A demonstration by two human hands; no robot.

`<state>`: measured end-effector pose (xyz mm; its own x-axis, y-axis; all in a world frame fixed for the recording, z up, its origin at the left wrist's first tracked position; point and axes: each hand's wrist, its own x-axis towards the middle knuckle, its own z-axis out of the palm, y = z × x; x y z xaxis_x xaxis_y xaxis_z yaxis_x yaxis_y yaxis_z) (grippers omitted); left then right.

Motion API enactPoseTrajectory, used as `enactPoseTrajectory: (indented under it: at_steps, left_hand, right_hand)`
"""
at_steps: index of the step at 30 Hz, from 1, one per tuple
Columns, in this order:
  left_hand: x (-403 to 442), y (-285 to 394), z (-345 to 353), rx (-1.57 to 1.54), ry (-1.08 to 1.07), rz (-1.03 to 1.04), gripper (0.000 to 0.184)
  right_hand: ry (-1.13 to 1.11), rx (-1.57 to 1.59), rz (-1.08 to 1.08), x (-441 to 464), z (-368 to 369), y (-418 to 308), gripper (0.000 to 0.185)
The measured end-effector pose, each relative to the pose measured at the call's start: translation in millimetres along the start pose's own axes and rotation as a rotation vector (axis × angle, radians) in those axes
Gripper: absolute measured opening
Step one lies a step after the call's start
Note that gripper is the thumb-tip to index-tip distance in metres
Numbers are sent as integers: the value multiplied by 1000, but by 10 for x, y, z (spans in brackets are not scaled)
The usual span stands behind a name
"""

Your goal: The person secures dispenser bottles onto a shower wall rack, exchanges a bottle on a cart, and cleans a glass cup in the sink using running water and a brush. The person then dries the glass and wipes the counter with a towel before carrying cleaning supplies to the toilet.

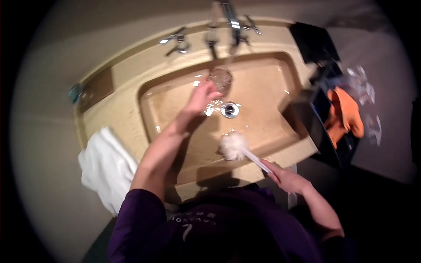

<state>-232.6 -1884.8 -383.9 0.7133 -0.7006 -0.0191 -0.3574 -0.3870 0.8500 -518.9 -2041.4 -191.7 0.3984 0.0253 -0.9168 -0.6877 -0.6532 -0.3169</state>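
Under the faucet, my left hand grips a clear, round glass-like object, blurred, with water running onto it. Below them is the sink basin with its metal drain. My right hand is closed around the white handle of a brush. The brush's round white bristle head is over the basin's near edge, to the right of my left forearm.
A white towel hangs over the counter's left side. Orange gloves lie in a dark bin at the right. Behind it is a black object. A brown board and a blue item are at the far left.
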Motion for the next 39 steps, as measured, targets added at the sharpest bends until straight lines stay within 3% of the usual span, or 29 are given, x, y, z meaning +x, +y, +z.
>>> enactPoseTrajectory:
  at_steps: [1, 2, 4, 6, 11, 14, 16, 18, 21, 23, 25, 27, 29, 30, 34, 38, 39]
  left_hand:
    - [-169, -36, 17, -343, 4, -113, 23]
    - [-387, -40, 36, -689, 19, -209, 22]
    - [-824, 207, -88, -825, 29, -643, 19]
    - [-1221, 262, -16, -1044, 205, -747, 20]
    - [-2043, 461, -212, -1190, 352, -903, 23]
    - [-2397, 463, -297, -1233, 314, -887, 29]
    - [-2546, 523, -314, -1294, 270, -894, 29]
    - [-2636, 558, -285, -1294, 254, -921, 27]
    - [-2693, 793, -416, -1241, 250, -772, 29]
    - [-2793, 787, -435, -1276, 274, -734, 31]
    - [-2872, 730, -402, -1387, 349, -725, 32]
    - [-2900, 676, -429, -1418, 324, -785, 32]
    - [-2917, 710, -431, -1303, 308, -775, 27]
    - [-2916, 674, -402, -1317, 313, -791, 27]
    - [-3001, 655, -506, -1287, 298, -791, 30]
    - [-3074, 712, -720, -1196, 297, -745, 39]
    - [-3047, 727, -781, -1227, 327, -736, 40]
  right_hand:
    - [17, -8, 102, -6, -69, -89, 53]
    - [123, 45, 46, 13, -101, -48, 53]
    - [175, 67, 96, 48, -224, -52, 54]
    - [304, -63, -247, 333, -163, 130, 55]
    - [316, -248, -413, 932, -162, -432, 50]
    - [512, -235, -603, 1727, -183, -975, 46]
    - [351, -332, -459, 1840, -277, -1667, 51]
    - [279, -314, -554, 2011, -88, -1898, 54]
    - [321, -451, -656, 1851, 247, -1594, 51]
    - [189, -564, -694, 1637, 224, -1087, 54]
    - [-24, -671, -408, 1067, -103, -1100, 56]
    - [224, -560, -609, 1471, -194, -855, 57]
    - [365, -473, -574, 1697, -225, -1024, 56]
    - [388, -456, -447, 1821, -278, -1395, 55]
    - [268, -320, -688, 2254, 15, -1781, 49]
    - [47, -275, -629, 2054, 295, -1194, 49]
    - [57, -318, -743, 1784, 320, -1065, 49]
